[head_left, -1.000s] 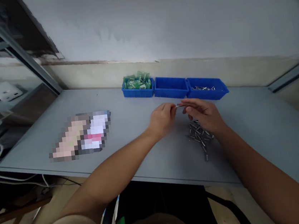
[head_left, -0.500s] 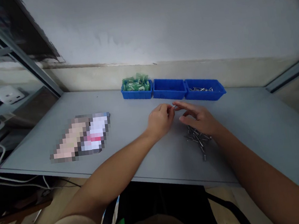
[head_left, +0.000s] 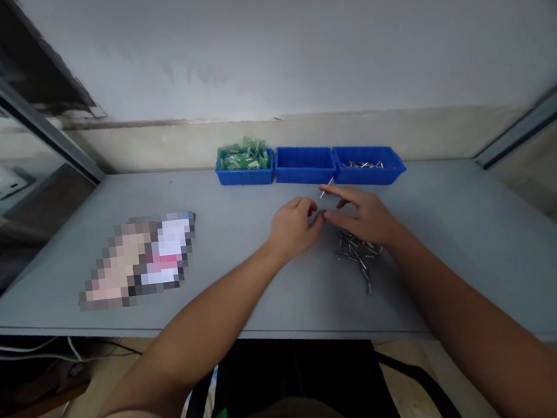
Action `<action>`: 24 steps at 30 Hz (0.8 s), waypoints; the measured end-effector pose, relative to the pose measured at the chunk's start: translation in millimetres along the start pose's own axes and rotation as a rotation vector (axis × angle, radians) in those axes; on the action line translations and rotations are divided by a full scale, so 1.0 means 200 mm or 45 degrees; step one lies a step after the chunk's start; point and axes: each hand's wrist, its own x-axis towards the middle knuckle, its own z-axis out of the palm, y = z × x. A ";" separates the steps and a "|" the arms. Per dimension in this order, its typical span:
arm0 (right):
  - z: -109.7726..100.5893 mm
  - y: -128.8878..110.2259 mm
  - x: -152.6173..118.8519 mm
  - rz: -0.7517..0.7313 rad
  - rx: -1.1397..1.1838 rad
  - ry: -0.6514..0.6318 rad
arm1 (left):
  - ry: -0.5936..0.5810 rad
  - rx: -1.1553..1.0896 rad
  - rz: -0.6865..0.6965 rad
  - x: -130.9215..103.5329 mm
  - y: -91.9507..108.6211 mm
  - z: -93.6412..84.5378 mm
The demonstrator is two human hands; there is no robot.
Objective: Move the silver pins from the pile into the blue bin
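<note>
Grey worktable (head_left: 245,266) set against a pale wall, seen from above and behind the person's forearms. Along its far edge stand three blue bins in a row: the left bin (head_left: 244,172) heaped with green parts, the middle bin (head_left: 303,164) apparently bare, the right bin (head_left: 369,165) holding only a few metal pins. A blurred flat packet (head_left: 136,260) lies toward the left edge. Near the middle of the surface a loose pile of metal pins (head_left: 357,254) rests just below the right hand (head_left: 364,216). The left hand (head_left: 293,227) is curled, fingertips meeting those of the right hand; whether it pinches anything cannot be told. The right hand is half open, index finger extended, with a single pin (head_left: 325,189) showing at its fingertip. Judging from the large pile and the sparse right bin, most pins remain to be handled. Compared with the picture half a second earlier, both hands sit slightly lower and closer together, and the pin now projects upward past the right fingertips.
</note>
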 end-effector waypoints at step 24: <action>0.02 0.02 0.00 0.020 0.015 -0.161 | -0.108 0.266 -0.096 0.01 0.01 -0.01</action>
